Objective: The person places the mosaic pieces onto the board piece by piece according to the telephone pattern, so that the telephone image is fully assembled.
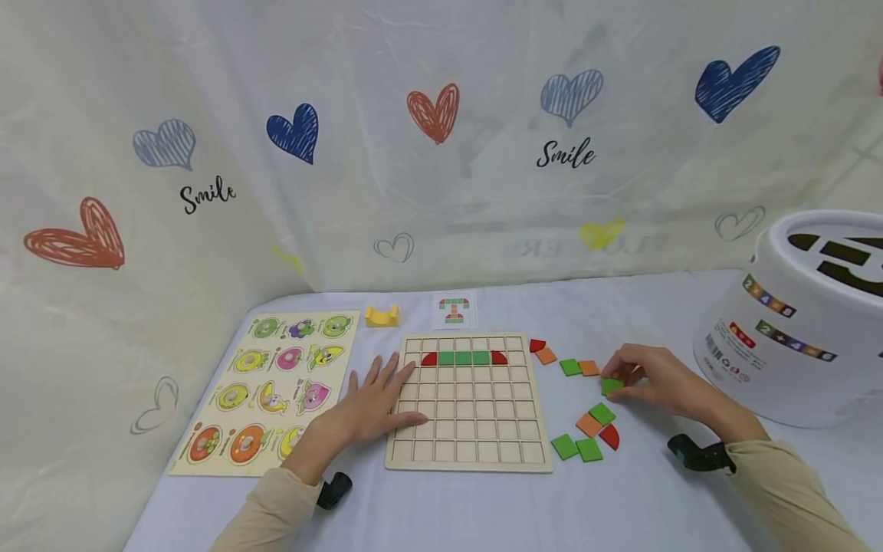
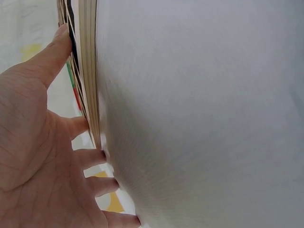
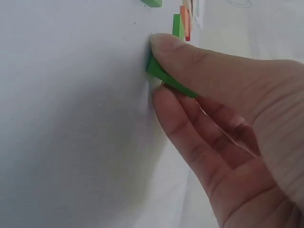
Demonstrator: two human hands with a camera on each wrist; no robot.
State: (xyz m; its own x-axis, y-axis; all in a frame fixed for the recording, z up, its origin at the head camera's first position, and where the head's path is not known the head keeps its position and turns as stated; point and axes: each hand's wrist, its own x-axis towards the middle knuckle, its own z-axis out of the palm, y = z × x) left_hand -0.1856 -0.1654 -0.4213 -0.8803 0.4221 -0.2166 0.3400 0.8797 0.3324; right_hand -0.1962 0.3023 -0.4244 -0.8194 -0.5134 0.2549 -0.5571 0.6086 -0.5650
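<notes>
A wooden grid board [image 1: 476, 414] lies flat on the table. Near its top, one row holds green square tiles [image 1: 464, 358] with a red quarter-round tile [image 1: 429, 359] at each end. My left hand [image 1: 366, 410] rests with fingers spread along the board's left edge; in the left wrist view the thumb [image 2: 52, 54] touches that edge. Right of the board, my right hand [image 1: 655, 379] pinches a green square tile [image 3: 168, 81] between thumb and fingers, at the table surface. Around it lie loose tiles, among them an orange square [image 1: 589, 368], a green square [image 1: 569, 367] and a red quarter-round [image 1: 610, 437].
Behind the board lie a small pattern card [image 1: 444, 313] and a yellow holder [image 1: 382, 316]. A fruit puzzle board [image 1: 258, 376] lies at the left. At the right stands a white bucket [image 1: 779, 368] with a slotted lid. A white curtain [image 1: 483, 207] hangs at the back.
</notes>
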